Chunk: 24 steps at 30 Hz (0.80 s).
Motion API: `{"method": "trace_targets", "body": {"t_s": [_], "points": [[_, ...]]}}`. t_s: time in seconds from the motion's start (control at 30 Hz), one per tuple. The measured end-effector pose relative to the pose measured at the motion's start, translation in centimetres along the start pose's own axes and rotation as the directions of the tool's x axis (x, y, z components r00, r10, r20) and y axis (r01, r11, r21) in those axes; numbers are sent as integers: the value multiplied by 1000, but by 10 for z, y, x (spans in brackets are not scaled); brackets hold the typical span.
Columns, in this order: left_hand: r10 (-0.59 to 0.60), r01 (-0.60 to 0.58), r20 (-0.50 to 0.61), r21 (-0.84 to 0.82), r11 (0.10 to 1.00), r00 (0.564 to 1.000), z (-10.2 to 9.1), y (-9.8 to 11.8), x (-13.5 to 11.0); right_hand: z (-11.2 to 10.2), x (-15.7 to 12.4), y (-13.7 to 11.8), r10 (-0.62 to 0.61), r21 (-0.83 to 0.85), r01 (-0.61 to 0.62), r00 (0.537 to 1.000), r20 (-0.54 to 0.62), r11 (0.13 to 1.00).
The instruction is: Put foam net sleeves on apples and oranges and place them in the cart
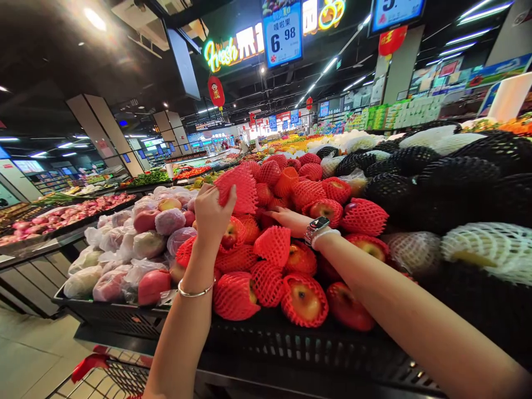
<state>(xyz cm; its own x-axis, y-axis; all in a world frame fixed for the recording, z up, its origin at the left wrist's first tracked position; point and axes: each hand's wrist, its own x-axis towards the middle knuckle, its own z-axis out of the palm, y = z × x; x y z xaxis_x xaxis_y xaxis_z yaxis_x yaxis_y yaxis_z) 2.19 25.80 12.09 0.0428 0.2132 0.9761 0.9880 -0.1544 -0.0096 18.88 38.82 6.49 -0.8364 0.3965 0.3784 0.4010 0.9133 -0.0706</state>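
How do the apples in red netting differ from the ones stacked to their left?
The red-netted apples sit in open foam mesh sleeves, so their skin shows through; the plastic-wrapped apples are covered in cloudy film. The netted ones look yellow-red, the wrapped ones pinker. The left hand holds a red net sleeve and the right hand rests among the netted pile; neither touches the wrapped ones. Both heaps lie in black crates.

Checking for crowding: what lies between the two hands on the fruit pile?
In the head view, red-netted apples fill the gap between the left hand and right hand.
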Motion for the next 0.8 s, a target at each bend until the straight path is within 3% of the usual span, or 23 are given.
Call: {"method": "trace_targets", "body": {"t_s": [0.1,0.23,0.37,0.5,0.67,0.73,0.8], "points": [[12,-15,26,105,994,1000,6,-3,-1,6,2,1,-10,-74,16,997,81,997],[53,-29,-107,215,976,993,11,-1,-5,8,6,-1,83,-196,-62,991,101,979],[97,-90,-45,123,988,994,10,-1,-4,5,4,-2,167,-288,-139,983,76,947],[61,-58,-42,72,996,997,7,-3,-3,0,0,-1,140,-321,-104,986,90,941],[-153,154,69,-7,988,986,11,-3,-3,-5,-2,-6,137,-308,-122,990,28,944],[-264,281,123,-151,948,957,14,-4,-2,-11,-4,-7,130,-282,-134,991,-32,950],[-343,384,173,-381,841,923,16,-5,-1,-19,-5,-7,129,-253,-158,983,-128,955]]}}
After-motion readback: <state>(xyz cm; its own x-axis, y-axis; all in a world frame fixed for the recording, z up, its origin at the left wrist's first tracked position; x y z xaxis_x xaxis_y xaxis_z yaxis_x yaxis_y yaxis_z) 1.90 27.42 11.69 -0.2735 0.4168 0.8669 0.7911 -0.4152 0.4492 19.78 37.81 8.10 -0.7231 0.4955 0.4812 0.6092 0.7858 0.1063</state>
